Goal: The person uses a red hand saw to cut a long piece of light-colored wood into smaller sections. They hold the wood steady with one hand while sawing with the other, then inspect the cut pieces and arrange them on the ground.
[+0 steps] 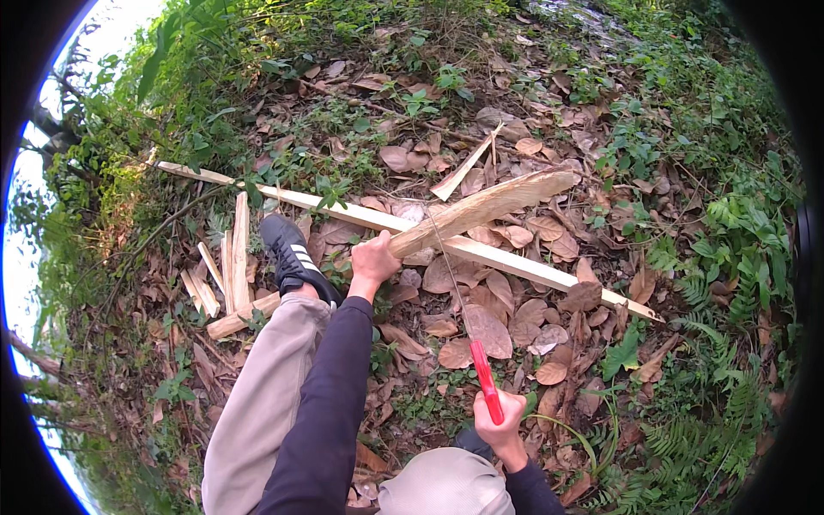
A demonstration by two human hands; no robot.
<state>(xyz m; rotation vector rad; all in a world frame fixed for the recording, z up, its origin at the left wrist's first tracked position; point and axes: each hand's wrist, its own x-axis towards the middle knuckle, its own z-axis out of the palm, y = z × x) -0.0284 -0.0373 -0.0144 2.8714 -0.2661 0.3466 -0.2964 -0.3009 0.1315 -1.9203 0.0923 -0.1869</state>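
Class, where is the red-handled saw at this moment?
In the head view, the red-handled saw is low and right of centre, gripped by the right hand, its thin blade reaching up to the wooden stake held by the left hand.

Dry brown leaves cover the ground, split wood pieces at left, green ferns at right.

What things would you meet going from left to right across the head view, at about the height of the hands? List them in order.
Split wood pieces → black shoe → left hand gripping the wooden stake → right hand holding the red-handled saw → green ferns.
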